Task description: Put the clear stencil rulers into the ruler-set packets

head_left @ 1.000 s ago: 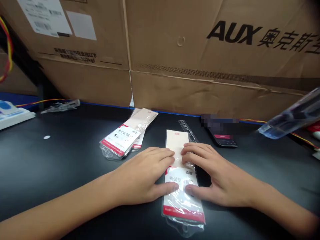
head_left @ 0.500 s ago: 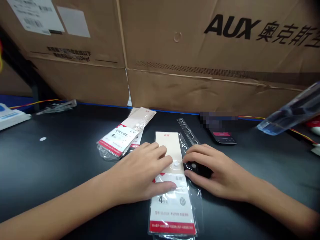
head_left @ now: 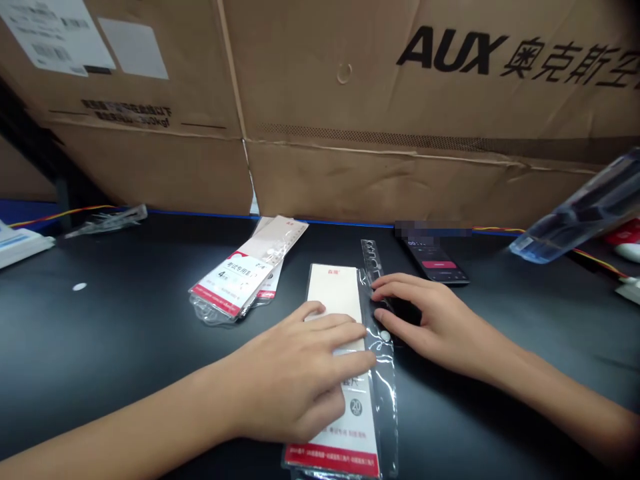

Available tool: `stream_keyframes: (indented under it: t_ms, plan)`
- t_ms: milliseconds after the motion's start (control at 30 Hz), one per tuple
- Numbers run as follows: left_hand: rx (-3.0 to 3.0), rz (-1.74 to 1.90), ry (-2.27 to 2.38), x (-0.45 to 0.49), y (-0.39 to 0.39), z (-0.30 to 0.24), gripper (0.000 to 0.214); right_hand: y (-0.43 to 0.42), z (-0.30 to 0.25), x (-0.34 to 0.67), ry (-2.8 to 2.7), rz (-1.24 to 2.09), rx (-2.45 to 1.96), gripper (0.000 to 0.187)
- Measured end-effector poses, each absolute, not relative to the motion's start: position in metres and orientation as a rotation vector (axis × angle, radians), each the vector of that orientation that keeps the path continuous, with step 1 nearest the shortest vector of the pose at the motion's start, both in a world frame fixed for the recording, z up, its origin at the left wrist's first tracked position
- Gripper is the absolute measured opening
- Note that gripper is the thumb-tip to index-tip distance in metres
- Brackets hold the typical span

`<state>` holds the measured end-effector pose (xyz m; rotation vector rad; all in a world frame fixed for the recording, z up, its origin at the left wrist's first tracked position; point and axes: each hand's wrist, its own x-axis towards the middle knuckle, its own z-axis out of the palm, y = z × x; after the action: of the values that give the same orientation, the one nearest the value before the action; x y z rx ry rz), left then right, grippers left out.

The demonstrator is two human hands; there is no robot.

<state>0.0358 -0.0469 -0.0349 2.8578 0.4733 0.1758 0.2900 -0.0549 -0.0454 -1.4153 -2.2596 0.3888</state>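
My left hand (head_left: 295,370) lies across a clear plastic packet (head_left: 334,290) with a cream and white card inside and a red band at its bottom. Its fingers are stretched out and spread, pressing the packet against the table. To the right, my right hand (head_left: 425,310) has its thumb and fingers at the lower part of a clear plastic stencil ruler (head_left: 370,255), beside the packet's transparent flap (head_left: 387,380). The ruler's lower end is hidden by the fingers. A white snap button (head_left: 385,336) shows on the flap.
Similar packets (head_left: 235,280) lie overlapped behind my left hand. A phone (head_left: 437,263) rests beyond my right hand. A clear plastic sleeve (head_left: 560,220) juts in at right. A large cardboard box (head_left: 320,173) stands along the back of the black table (head_left: 125,360).
My left hand has slid down and right over the packet, fingers straighter. The clear ruler has swung more upright at my right hand. The flap's button now shows left of the right thumb's base.
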Motion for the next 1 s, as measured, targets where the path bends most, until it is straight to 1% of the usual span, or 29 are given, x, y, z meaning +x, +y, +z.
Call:
stream_keyframes:
  t_ms: [67,133,333,467,500,600,733,867,933,1000]
  plan:
    - [2.862,0.223,0.479,0.036,-0.047,-0.037,0.021,-0.051,-0.046,0.294,-2.257,0.387,-1.408,0.015]
    - [2.874,0.292,0.463,0.036,-0.047,-0.039,0.016,-0.049,-0.047,0.298,-2.259,0.373,-1.403,0.015]
    - [2.882,0.437,0.373,0.038,-0.047,-0.047,0.022,-0.051,-0.045,0.295,-2.266,0.351,-1.446,0.011]
    - [2.879,0.469,0.328,0.039,-0.047,-0.048,0.026,-0.055,-0.041,0.293,-2.248,0.401,-1.524,0.024]
    - [2.879,0.478,0.316,0.039,-0.047,-0.048,0.026,-0.055,-0.040,0.293,-2.249,0.400,-1.525,0.023]
    - [2.880,0.510,0.285,0.041,-0.047,-0.048,0.026,-0.056,-0.036,0.294,-2.251,0.369,-1.531,0.008]
    - [2.866,0.521,0.254,0.041,-0.047,-0.048,0.024,-0.058,-0.034,0.295,-2.282,0.314,-1.609,0.024]
    - [2.847,0.514,0.227,0.043,-0.049,-0.047,0.025,-0.058,-0.036,0.294,-2.179,0.510,-1.665,0.041]
    - [2.843,0.505,0.214,0.044,-0.051,-0.047,0.027,-0.057,-0.036,0.295,-2.136,0.616,-1.677,0.043]
    - [2.845,0.491,0.198,0.044,-0.051,-0.047,0.028,-0.055,-0.035,0.296,-2.129,0.675,-1.690,0.042]
